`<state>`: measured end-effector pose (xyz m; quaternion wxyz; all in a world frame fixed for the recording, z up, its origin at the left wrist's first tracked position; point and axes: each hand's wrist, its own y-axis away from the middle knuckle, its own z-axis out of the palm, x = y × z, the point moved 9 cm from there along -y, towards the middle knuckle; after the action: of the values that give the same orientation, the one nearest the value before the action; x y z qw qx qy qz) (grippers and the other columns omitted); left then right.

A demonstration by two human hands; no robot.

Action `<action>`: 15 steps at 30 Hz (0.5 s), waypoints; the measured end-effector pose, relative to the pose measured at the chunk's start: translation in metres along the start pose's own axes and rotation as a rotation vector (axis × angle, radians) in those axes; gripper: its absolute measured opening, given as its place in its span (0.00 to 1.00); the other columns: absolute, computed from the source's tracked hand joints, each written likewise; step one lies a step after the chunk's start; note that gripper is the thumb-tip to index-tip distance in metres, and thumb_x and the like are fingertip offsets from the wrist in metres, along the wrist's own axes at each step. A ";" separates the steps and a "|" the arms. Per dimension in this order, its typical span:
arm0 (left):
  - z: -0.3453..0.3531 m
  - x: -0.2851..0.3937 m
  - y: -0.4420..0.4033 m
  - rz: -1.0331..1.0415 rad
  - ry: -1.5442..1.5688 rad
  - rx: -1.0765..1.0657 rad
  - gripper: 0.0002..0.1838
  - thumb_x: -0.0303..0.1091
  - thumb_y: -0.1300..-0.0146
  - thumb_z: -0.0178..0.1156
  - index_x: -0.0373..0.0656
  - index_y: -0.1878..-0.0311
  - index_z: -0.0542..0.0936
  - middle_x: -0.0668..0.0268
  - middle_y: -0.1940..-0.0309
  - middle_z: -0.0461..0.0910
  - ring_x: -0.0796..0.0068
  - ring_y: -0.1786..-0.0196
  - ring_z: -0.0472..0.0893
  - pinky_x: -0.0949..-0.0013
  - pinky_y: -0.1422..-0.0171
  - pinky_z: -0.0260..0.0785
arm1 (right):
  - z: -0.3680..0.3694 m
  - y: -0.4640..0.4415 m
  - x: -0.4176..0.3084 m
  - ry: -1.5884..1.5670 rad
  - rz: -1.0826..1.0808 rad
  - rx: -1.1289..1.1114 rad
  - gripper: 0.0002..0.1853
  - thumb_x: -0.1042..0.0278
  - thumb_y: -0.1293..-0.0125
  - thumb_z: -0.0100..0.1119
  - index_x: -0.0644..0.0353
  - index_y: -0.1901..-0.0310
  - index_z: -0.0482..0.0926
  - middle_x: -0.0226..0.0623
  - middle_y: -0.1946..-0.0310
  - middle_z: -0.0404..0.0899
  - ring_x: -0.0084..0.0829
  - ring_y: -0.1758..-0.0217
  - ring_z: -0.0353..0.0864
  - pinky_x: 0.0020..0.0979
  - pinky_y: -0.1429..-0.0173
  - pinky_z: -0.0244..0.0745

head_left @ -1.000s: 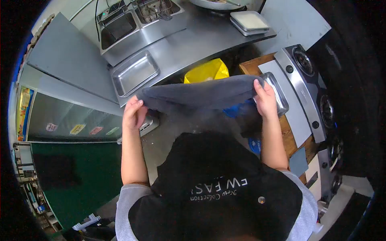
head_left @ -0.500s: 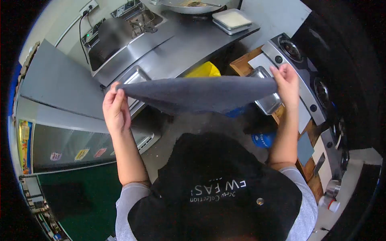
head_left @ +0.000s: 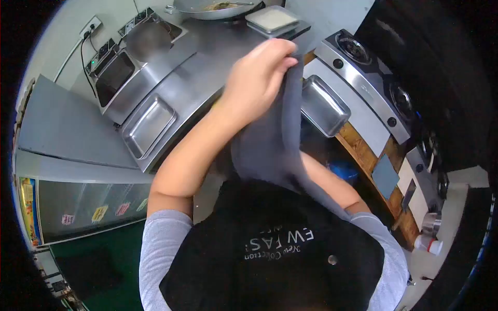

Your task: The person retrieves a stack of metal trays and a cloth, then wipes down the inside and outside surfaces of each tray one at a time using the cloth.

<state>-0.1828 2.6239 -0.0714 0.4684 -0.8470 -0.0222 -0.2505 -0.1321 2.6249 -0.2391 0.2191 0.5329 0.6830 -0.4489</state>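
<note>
A dark grey cloth (head_left: 264,147) hangs in front of my chest in blurred folds. My left hand (head_left: 262,72) is raised across to the centre, its fingers closed on the upper end of the cloth. The right forearm reaches in behind the fabric; the cloth hides my right hand, so its fingers do not show. To the right of the cloth, a steel tray (head_left: 326,106) rests at the edge of the wooden counter. Another steel tray (head_left: 150,126) lies on the steel worktop at the left.
A wok (head_left: 210,11) with food and a utensil stands at the back, beside stacked containers (head_left: 272,20). Gas stoves (head_left: 363,78) line the right. A knife (head_left: 409,194) lies on a pale board. The fridge (head_left: 78,124) stands left; a blue container (head_left: 343,172) sits low.
The cloth was stretched wide between both hands; now it hangs folded and upright. My left hand has moved up and right, and my right hand has dropped inward behind the cloth.
</note>
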 end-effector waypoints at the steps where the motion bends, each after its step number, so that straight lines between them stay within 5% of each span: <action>1: 0.026 -0.010 -0.002 -0.056 -0.037 -0.113 0.12 0.32 0.33 0.57 0.40 0.49 0.76 0.54 0.52 0.76 0.53 0.53 0.78 0.62 0.47 0.72 | -0.013 0.003 -0.003 0.017 -0.006 0.041 0.07 0.65 0.33 0.54 0.58 0.62 0.76 0.38 0.56 0.77 0.34 0.59 0.79 0.39 0.57 0.75; 5: 0.124 -0.026 0.010 0.006 -0.095 -0.455 0.18 0.43 0.34 0.58 0.43 0.46 0.77 0.54 0.49 0.76 0.50 0.46 0.77 0.58 0.43 0.71 | -0.078 0.030 -0.013 0.083 0.029 0.180 0.06 0.65 0.34 0.54 0.58 0.62 0.77 0.38 0.56 0.77 0.35 0.59 0.79 0.39 0.57 0.76; 10: 0.195 -0.175 0.042 -0.488 -0.032 -0.290 0.17 0.41 0.32 0.56 0.39 0.50 0.81 0.52 0.56 0.83 0.56 0.51 0.82 0.62 0.45 0.72 | -0.130 0.093 -0.043 0.337 0.153 0.060 0.07 0.65 0.34 0.55 0.57 0.62 0.77 0.39 0.56 0.76 0.36 0.59 0.79 0.39 0.58 0.76; 15: 0.291 -0.256 0.116 -0.664 -0.283 -0.613 0.18 0.37 0.44 0.61 0.36 0.53 0.81 0.45 0.54 0.81 0.48 0.47 0.79 0.54 0.41 0.71 | -0.190 0.138 -0.044 0.506 0.412 0.075 0.07 0.65 0.35 0.56 0.57 0.61 0.78 0.40 0.56 0.76 0.36 0.59 0.79 0.39 0.58 0.77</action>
<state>-0.2576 2.8435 -0.4030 0.0839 -0.9190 -0.2805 -0.2640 0.0444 2.7661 -0.1620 0.1085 0.7622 0.5767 -0.2734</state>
